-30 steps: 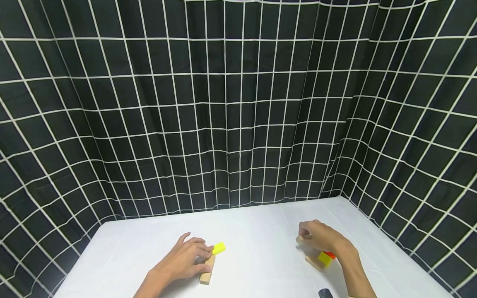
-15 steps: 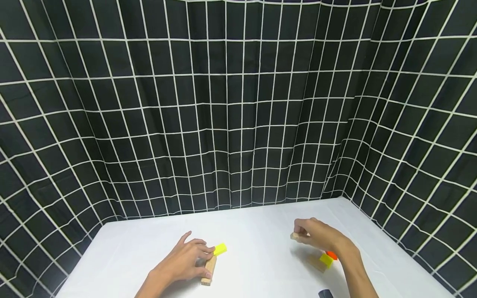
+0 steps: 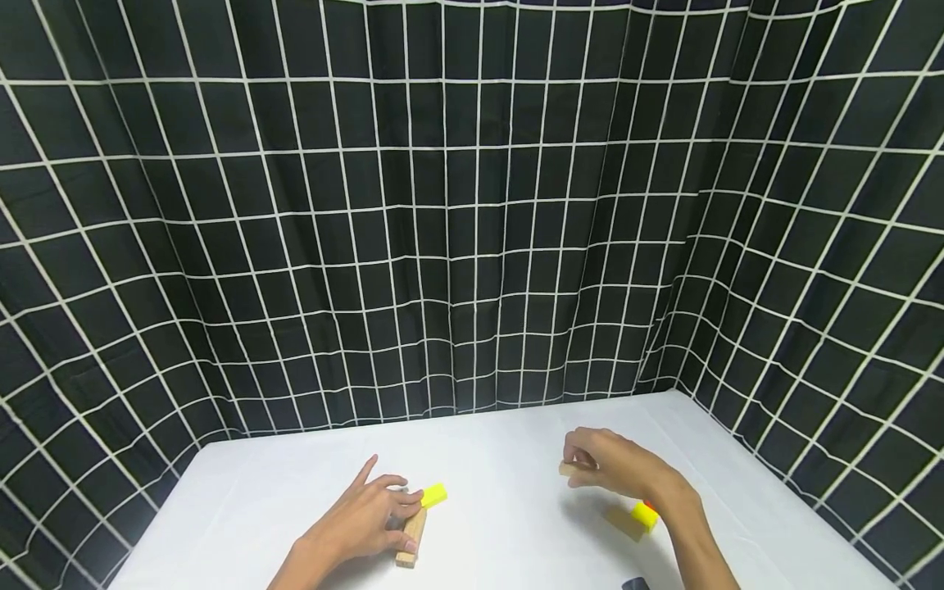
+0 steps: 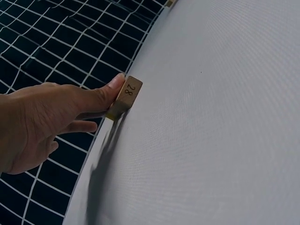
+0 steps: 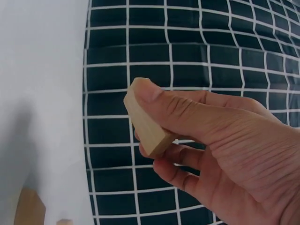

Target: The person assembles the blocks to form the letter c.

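Note:
At the left of the table, my left hand (image 3: 365,516) rests around a long wooden block (image 3: 411,537), its thumb against the near part. Its index finger reaches a bright yellow block (image 3: 433,495) at the wooden block's far end. In the left wrist view the wooden block (image 4: 129,91) shows the number 28 on its end, beside the thumb. My right hand (image 3: 619,460) pinches another wooden block (image 5: 151,124) between thumb and fingers, raised over the table with a shadow below.
Under my right forearm lie a wooden block (image 3: 624,522), a yellow block (image 3: 645,516) and a partly hidden red block (image 3: 649,505). A dark object (image 3: 635,583) stands at the front edge of the view. A black curtain (image 3: 457,246) with a white grid surrounds the white table (image 3: 509,524).
My right hand has lifted its wooden block off the table and carried it left, away from the other blocks. The left hand has stayed almost still.

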`<state>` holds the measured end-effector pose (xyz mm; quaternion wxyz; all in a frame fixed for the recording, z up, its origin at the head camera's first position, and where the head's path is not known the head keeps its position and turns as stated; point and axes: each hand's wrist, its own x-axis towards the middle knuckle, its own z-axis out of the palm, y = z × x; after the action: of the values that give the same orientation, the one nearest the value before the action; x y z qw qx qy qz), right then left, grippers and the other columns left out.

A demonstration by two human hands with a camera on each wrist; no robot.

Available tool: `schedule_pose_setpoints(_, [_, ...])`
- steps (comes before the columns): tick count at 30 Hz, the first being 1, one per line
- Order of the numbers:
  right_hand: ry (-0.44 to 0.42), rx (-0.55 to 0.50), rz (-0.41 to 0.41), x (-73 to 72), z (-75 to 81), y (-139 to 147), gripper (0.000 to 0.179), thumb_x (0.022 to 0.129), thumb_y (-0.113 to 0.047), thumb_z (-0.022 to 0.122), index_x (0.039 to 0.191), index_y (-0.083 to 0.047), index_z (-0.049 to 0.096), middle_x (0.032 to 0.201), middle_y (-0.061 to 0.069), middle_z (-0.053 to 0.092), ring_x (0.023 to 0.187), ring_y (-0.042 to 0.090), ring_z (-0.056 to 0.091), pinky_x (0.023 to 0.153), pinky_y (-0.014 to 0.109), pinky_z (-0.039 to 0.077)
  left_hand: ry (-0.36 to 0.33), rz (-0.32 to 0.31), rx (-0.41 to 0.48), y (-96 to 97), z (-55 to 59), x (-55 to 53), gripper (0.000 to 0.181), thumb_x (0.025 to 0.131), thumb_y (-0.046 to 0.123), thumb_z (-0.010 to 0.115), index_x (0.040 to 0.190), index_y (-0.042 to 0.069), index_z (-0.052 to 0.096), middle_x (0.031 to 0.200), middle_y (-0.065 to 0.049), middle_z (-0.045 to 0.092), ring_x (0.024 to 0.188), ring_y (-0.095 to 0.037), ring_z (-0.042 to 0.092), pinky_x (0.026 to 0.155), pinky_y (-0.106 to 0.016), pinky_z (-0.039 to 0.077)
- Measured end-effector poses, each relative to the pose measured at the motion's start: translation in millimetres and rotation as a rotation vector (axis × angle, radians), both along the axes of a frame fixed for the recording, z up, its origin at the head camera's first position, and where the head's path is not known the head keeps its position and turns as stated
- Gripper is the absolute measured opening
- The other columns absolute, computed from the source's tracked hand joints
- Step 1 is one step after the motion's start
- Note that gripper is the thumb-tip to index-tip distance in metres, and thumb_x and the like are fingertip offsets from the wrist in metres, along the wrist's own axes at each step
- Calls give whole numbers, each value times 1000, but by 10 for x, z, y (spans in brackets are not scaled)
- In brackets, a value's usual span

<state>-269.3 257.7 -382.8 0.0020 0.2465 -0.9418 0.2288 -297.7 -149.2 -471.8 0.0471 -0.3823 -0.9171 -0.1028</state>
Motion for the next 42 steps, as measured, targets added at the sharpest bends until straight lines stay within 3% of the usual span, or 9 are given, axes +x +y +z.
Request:
schedule_pose_setpoints(11, [25, -8, 58, 24, 24, -221, 22, 88, -23, 83, 89, -23, 61, 78, -11, 50, 76, -1, 46, 66, 18, 42, 13, -4, 51, -1, -6, 10, 60, 78, 58, 78, 118, 13, 79, 135, 1, 73, 133, -30, 63, 122, -79, 22])
schedule_pose_setpoints(21, [32, 15, 82, 64, 25, -336, 22, 88, -25, 83, 89, -22, 60, 79, -12, 49, 79, -2, 46, 68, 18, 41, 2, 15, 45, -4, -37, -3, 61, 78, 60, 77, 119, 15, 79, 135, 3, 73, 132, -28, 63, 121, -80, 21])
schedule_pose_setpoints(30, [-40, -29, 115, 75, 8, -514, 13, 96, -23, 74, 89, -26, 63, 80, -13, 54, 79, -2, 50, 69, 17, 46, 53, -3, 43, 3, -35, -7, 59, 77, 61, 77, 116, 17, 80, 133, 4, 75, 126, -23, 65, 121, -79, 24])
schedule_pose_setpoints(34, [-12, 11, 142, 90, -32, -663, 15, 97, -19, 70, 87, -26, 62, 81, -15, 52, 80, -2, 49, 72, 16, 46, 82, -30, 71, 2, -38, 4, 55, 77, 59, 78, 112, 17, 82, 129, 2, 77, 124, -24, 65, 120, -79, 25])
schedule_pose_setpoints(42, [25, 141, 290, 96, -181, -1065, 6, 99, -20, 72, 96, -22, 67, 82, -17, 52, 80, -5, 45, 74, 11, 46, 37, -10, 138, 14, -63, -30, 48, 74, 54, 83, 105, 17, 82, 124, 1, 79, 129, -27, 65, 123, -79, 21])
